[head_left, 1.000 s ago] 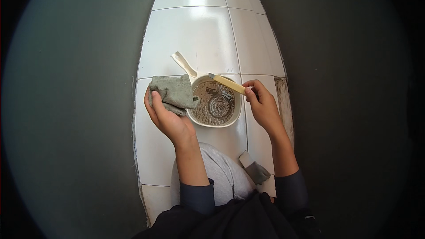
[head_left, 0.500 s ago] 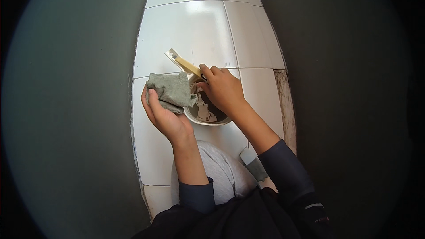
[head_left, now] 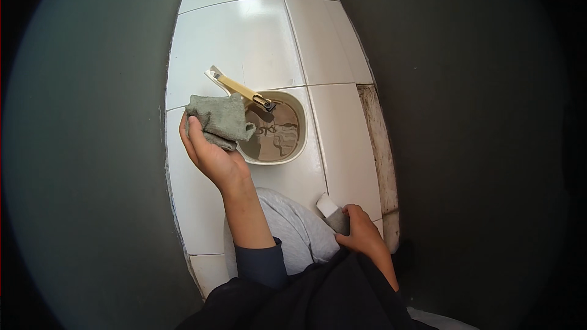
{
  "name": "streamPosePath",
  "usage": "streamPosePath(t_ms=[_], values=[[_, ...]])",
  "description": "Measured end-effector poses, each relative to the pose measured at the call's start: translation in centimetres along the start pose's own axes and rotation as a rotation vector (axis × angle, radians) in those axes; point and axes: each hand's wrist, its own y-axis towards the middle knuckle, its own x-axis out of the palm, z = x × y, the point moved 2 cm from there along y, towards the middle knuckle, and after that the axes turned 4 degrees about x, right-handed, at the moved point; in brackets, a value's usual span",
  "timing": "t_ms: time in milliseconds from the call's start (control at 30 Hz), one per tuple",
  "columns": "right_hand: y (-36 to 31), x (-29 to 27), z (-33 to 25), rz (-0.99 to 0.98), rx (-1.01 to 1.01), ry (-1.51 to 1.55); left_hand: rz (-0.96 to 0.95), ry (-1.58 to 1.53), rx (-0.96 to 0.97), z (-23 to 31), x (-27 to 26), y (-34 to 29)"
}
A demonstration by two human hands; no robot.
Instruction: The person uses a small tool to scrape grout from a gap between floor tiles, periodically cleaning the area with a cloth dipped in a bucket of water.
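My left hand (head_left: 214, 159) is closed on a folded grey-green cloth (head_left: 223, 116), raised over the left side of a cream dipper (head_left: 302, 146) that holds cloudy liquid. Across the dipper's handle and rim lies a yellow utility knife (head_left: 241, 90), its black-and-metal end reaching over the liquid. Beside my knee, my right hand (head_left: 365, 233) has its thumb and fingers around a small block with a white end (head_left: 327, 206) and a grey covering (head_left: 337, 221). The palm hides part of this block.
White glossy tiles (head_left: 244, 36) form a narrow floor between two dark grey walls (head_left: 92, 146). Along the right wall runs a rough, stained strip (head_left: 380, 146). My grey-trousered knee (head_left: 287, 220) is just below the dipper.
My right hand has let go of the utility knife, leaving it on the dipper, and moved down to grasp the block by my knee. My left hand still holds the cloth.
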Motion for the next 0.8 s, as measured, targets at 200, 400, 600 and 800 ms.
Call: streamPosePath(t_ms=[200, 400, 600, 800], values=[[0.6, 1.5, 1.8, 0.078, -0.018, 0.13, 0.003, -0.012, -0.006, 0.2, -0.2, 0.4], [2.3, -1.4, 2.3, 0.089, 0.105, 1.011, 0.04, -0.053, -0.031, 0.1, -0.6, 0.8], [6.3, -5.7, -4.7, -0.048, -0.109, 1.545, 0.052, -0.08, -0.043, 0.3, -1.1, 1.2], [9.8, -8.2, -9.5, -0.151, -0.151, 1.335, -0.316, 0.197, -0.351, -0.8, -1.2, 1.1]])
